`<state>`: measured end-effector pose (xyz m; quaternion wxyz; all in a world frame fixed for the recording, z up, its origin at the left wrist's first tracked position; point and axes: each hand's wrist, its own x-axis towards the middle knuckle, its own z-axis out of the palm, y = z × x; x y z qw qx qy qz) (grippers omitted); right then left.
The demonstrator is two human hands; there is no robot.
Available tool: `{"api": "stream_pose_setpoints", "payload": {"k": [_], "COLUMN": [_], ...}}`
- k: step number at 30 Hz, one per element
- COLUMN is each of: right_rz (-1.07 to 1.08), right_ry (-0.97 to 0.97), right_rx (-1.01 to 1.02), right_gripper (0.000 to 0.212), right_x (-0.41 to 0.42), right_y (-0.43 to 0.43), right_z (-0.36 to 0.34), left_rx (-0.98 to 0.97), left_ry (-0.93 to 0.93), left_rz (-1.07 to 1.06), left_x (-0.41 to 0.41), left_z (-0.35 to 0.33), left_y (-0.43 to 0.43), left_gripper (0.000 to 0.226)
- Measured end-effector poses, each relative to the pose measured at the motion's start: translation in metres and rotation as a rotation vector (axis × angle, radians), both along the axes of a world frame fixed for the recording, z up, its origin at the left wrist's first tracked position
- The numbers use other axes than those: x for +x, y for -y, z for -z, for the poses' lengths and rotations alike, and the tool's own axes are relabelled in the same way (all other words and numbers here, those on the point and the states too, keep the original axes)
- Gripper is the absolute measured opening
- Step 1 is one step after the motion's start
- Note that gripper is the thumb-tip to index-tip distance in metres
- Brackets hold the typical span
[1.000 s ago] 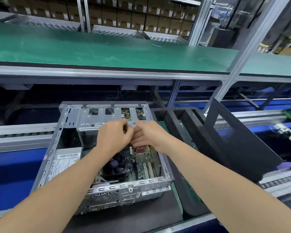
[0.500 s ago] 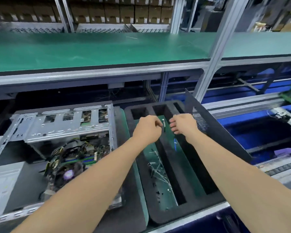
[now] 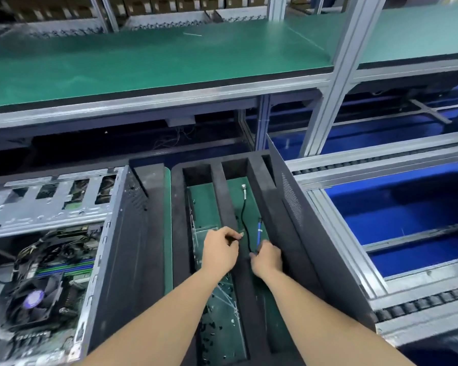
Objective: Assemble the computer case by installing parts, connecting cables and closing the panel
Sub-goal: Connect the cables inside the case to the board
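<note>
Case: the open computer case [image 3: 45, 233] lies at left, well apart from both hands.
Tray: the foam tray [image 3: 222, 191] keeps two cables in its right slot.
Left hand [image 3: 220, 250]: pinches the near plug of the black cable [image 3: 243, 210].
Right hand [image 3: 266, 258]: fingers curled beside the blue cable [image 3: 259, 229]; grip cannot be told.
Risk: a quick pull may snag the black cable on the foam wall.

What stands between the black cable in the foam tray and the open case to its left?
The foam divider, the tray's left wall, then the open case's upright black side wall. The left hand pinches the black cable; lifting over them looks needed.
</note>
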<state>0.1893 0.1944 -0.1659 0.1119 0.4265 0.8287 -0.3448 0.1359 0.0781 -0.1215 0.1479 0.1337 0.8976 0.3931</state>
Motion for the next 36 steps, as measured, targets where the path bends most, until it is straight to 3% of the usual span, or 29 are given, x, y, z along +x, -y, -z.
{"api": "stream_pose_setpoints", "payload": {"k": [4, 9, 16, 19, 23, 26, 30, 36], "right_rz": [0.077, 0.225, 0.378, 0.324, 0.239, 0.186, 0.095, 0.008], "right_ry": [-0.063, -0.326, -0.731, -0.871, -0.991, -1.041, -1.077, -1.114], "right_rx": [0.006, -0.068, -0.232, -0.268, -0.345, -0.404, -0.426, -0.486], "right_gripper": [0.012, 0.005, 0.015, 0.019, 0.024, 0.017, 0.014, 0.016], "right_x": [-0.003, -0.004, -0.013, -0.022, -0.03, -0.034, -0.042, -0.057], "right_y": [0.004, 0.006, 0.011, 0.016, 0.03, 0.04, 0.059, 0.104], "right_z": [0.018, 0.017, -0.017, -0.039, -0.065, -0.081, -0.104, -0.131], "left_rx": [0.0, -0.016, 0.043, 0.184, 0.596, 0.77, 0.835, 1.003], "left_ry": [0.011, 0.066, 0.103, 0.243, 0.542, 0.485, 0.348, 0.165], "left_rz": [0.025, 0.041, 0.022, -0.036, -0.144, -0.139, -0.133, -0.34], "left_x": [-0.006, -0.014, -0.024, -0.033, -0.046, -0.06, -0.078, -0.102], "left_z": [-0.001, 0.001, -0.008, -0.023, -0.056, -0.082, -0.118, -0.172], "left_y": [0.003, 0.005, 0.002, -0.003, -0.006, 0.005, 0.034, 0.115], "left_gripper": [0.026, 0.028, 0.023, 0.024, 0.032, 0.029, 0.02, 0.018]}}
